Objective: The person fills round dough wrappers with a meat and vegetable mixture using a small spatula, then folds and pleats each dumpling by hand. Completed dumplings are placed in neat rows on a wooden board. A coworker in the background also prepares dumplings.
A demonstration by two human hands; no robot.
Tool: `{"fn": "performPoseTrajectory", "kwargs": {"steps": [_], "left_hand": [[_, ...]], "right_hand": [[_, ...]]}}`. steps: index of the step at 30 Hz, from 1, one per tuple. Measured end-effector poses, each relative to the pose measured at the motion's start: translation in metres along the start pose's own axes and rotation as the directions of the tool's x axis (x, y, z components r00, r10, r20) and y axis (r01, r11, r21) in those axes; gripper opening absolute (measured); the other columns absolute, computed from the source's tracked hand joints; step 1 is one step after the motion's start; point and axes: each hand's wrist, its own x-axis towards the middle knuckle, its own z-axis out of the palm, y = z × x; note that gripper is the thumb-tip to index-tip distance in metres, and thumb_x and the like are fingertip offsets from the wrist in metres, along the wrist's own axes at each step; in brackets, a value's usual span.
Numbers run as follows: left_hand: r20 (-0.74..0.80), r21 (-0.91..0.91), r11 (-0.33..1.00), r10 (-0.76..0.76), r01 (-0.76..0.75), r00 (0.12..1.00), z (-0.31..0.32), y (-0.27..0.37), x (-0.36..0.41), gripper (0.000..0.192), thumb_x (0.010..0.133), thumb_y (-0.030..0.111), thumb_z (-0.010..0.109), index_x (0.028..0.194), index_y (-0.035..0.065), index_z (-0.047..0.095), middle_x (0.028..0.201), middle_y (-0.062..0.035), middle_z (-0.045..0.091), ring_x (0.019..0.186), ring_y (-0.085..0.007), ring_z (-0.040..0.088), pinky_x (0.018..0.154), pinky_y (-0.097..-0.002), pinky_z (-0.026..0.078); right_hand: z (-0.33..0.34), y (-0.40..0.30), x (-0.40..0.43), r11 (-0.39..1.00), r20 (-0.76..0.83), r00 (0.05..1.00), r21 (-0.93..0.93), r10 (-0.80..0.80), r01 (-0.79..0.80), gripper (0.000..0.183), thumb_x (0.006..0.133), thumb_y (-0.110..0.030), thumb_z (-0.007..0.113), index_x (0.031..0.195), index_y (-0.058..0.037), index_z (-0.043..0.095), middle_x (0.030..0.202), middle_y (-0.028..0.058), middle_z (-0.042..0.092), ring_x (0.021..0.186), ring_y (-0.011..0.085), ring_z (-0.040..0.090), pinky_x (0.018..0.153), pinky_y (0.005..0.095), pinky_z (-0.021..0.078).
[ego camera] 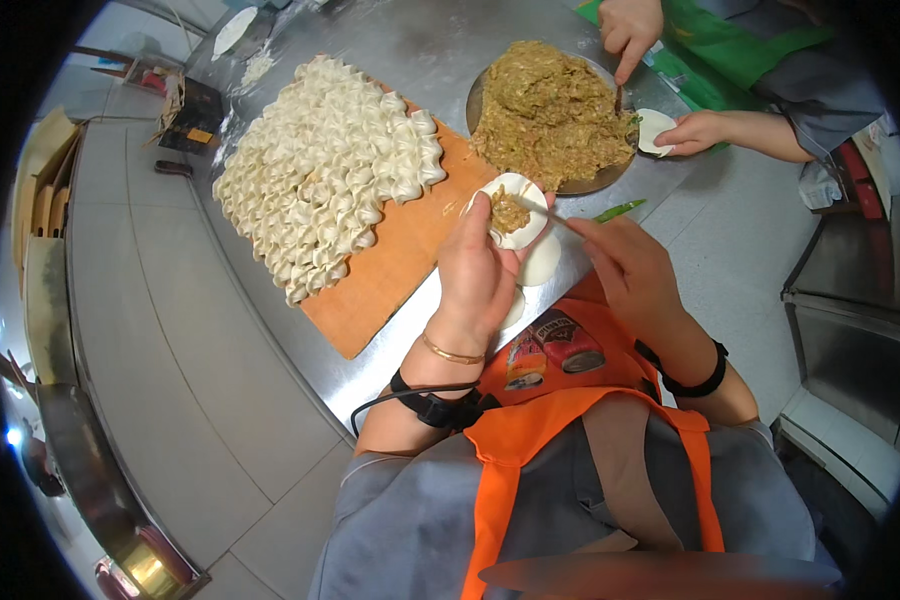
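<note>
A round dough wrapper [529, 234] with a dab of minced filling [508, 213] lies across the palm and fingers of my left hand [476, 274]. In my right hand [634, 266] is a thin spreading tool [554, 217], whose far end reaches the wrapper's edge. More flat wrappers [541, 261] rest on the steel table just beyond and below my left hand. Rows of pleated dumplings [330, 165] cover much of an orange board [390, 281] to the left. A large heap of minced filling [544, 112] sits on a round metal tray [600, 180] ahead of my hands.
Across the table, a co-worker's hand [694, 135] holds another wrapper [652, 129]; their other hand [630, 30] grips a utensil at the filling. A green pepper [621, 210] lies near the table edge. A bowl of flour [236, 34] and a dark box [195, 116] stand at the far left.
</note>
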Motion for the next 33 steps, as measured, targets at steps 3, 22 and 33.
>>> {"fn": "performPoseTrajectory", "kwargs": {"steps": [3, 22, 33], "left_hand": [[0.012, 0.025, 1.0, 0.013, -0.013, 1.0, 0.001, 0.0, -0.003, 0.051, 0.113, 0.031, 0.027, 0.139, -0.0069, 0.05, 0.137, -0.023, 0.061, 0.131, -0.0361, 0.058, 0.116, -0.0475, 0.043], [0.141, -0.155, 0.987, -0.018, 0.04, 0.99, -0.007, 0.008, -0.013, 0.053, 0.111, 0.032, 0.032, 0.147, -0.0053, 0.042, 0.15, -0.0254, 0.05, 0.143, -0.0415, 0.045, 0.121, -0.0497, 0.036], [0.233, -0.119, 0.992, -0.016, 0.045, 0.972, -0.001, -0.006, -0.02, 0.038, 0.111, 0.02, 0.034, 0.132, -0.0054, 0.053, 0.129, -0.0223, 0.063, 0.123, -0.0307, 0.062, 0.107, -0.0407, 0.049]], "right_hand": [[0.002, -0.006, -0.003, 0.998, 0.02, 0.999, -0.044, -0.033, 0.033, 0.029, 0.096, -0.005, 0.062, 0.124, -0.0074, 0.069, 0.085, 0.0132, 0.057, 0.076, 0.0316, 0.06, 0.066, 0.0405, 0.0477], [-0.004, -0.015, -0.008, 0.871, 0.313, 0.879, 0.224, 0.36, -0.437, 0.02, 0.105, -0.008, 0.052, 0.115, 0.0011, 0.067, 0.075, 0.0014, 0.063, 0.07, 0.0094, 0.06, 0.066, 0.0266, 0.0481], [0.003, -0.012, 0.018, 0.963, 0.01, 0.963, -0.035, -0.268, 0.268, 0.026, 0.08, 0.003, 0.069, 0.104, -0.0052, 0.062, 0.101, 0.0134, 0.062, 0.086, 0.0335, 0.065, 0.07, 0.0359, 0.0545]]}}
